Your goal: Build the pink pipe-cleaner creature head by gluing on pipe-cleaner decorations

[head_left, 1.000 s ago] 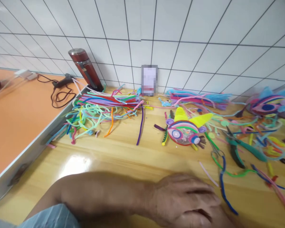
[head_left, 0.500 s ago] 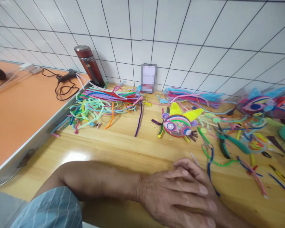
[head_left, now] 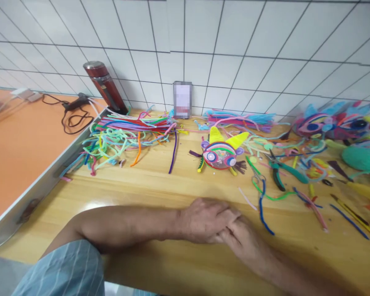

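Note:
My left hand [head_left: 202, 220] and my right hand [head_left: 242, 236] are clasped together above the front of the wooden table. Both are closed, their fingers folded against each other and partly hidden; no object shows in them. Beyond them sits a craft animal face [head_left: 220, 156] with yellow ears, round layered eyes and dark bristly tufts. To the right of it lie scissors [head_left: 258, 177] with a green pipe cleaner [head_left: 277, 197] and a blue pipe cleaner [head_left: 262, 209]. Green-handled pliers [head_left: 279, 172] rest further right.
Pipe cleaners [head_left: 135, 123] are heaped at the back left, beside a red-brown thermos [head_left: 105, 88]. A phone [head_left: 182, 100] leans on the tiled wall. More craft faces [head_left: 314, 123], a teal ball-like piece [head_left: 362, 157] and a yellow cutter [head_left: 348, 207] lie right. A raised metal edge [head_left: 46, 176] borders the left.
My left hand lay over the right with its fingers stretched out; now both hands are folded into a clasp. The view has shifted slightly to the right. The craft objects have stayed put.

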A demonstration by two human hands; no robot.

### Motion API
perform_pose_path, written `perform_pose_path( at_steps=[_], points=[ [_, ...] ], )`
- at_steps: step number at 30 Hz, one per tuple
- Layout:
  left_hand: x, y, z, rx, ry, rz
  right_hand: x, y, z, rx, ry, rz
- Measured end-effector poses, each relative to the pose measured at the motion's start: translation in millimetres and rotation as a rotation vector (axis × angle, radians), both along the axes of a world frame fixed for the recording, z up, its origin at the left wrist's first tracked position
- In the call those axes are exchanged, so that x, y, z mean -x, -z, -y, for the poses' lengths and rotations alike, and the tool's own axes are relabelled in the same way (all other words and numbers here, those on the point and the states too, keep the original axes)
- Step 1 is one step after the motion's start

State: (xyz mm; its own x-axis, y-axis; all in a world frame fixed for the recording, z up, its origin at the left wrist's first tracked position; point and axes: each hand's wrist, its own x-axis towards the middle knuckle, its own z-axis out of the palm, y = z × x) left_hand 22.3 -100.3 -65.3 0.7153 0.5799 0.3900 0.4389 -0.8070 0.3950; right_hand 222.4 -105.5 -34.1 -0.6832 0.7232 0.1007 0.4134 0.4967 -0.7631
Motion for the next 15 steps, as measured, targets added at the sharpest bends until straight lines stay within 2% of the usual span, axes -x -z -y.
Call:
perform_pose_path(
  at_steps=[3, 6, 9, 12, 15],
  points=[
    [6.8, -0.4, -8.1, 0.075, 0.031, 0.182, 3.8, -14.6, -9.4, -0.156, -0.008, -0.103],
    [9.9, -8.5, -10.3, 0.13, 0.024, 0.385, 5.7, -35.7, -11.8, -0.157, 0.059, -0.203],
    [9.5, -18.4, -6.9, 0.117, -0.029, 0.418, -4.7, -62.7, -11.3, -0.126, 0.18, -0.247],
    [9.1, -22.8, -7.8, 0.098, 0.003, 0.368, -41.4, -85.7, -17.3, -0.158, 0.37, -0.3],
    [7.4, -23.8, -10.9, 0.1, 0.072, 0.336, -106.8, -94.3, -25.4, -0.3, 0.751, -0.393]
  ],
)
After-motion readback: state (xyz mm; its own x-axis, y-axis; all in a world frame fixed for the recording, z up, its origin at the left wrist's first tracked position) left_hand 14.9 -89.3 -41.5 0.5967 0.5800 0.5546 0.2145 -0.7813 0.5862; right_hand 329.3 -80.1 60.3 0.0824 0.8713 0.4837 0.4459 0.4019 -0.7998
